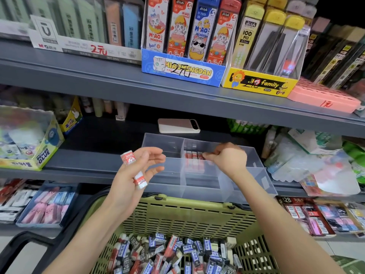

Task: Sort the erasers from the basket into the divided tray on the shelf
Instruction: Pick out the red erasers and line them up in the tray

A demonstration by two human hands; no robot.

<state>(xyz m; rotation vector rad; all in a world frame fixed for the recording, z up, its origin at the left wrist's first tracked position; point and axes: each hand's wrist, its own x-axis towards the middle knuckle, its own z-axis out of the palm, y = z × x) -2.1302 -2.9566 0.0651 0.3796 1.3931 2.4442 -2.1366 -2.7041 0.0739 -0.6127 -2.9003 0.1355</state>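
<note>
In the head camera's view, the clear plastic divided tray [197, 194] sits at centre frame on the dark grey metal shelf [88, 161]. It is just above the olive-green slotted plastic basket [197, 210], which fills the lower middle. In the tray's rear middle compartment a row of red-and-white sleeved erasers [194, 157] stands on end, side by side, running left to right across the frame.

The right hand [227, 160] reaches over the tray with its fingers curled, and its fingertips [206, 155] are at the right end of that row. Something reddish shows at the tips, but I cannot tell whether they pinch an eraser.

The left hand [136, 173] hovers just left of the tray's left wall with its fingers partly spread, holding two erasers of the same red-and-white kind. The upper eraser [128, 158] is held near the fingertips, its long axis close to upright. The lower eraser [140, 181] is tucked against the lower fingers and slants down to the right.

The row therefore lies to the right of the left hand and a little further back, and the right hand is much the nearer (it is at the row itself). The held pair would probably have to travel rightward over the divider and be stood on end.

The heap of mixed blue, black and red sleeved erasers [167, 252] lies in the basket at bottom centre, between the forearms.
</note>
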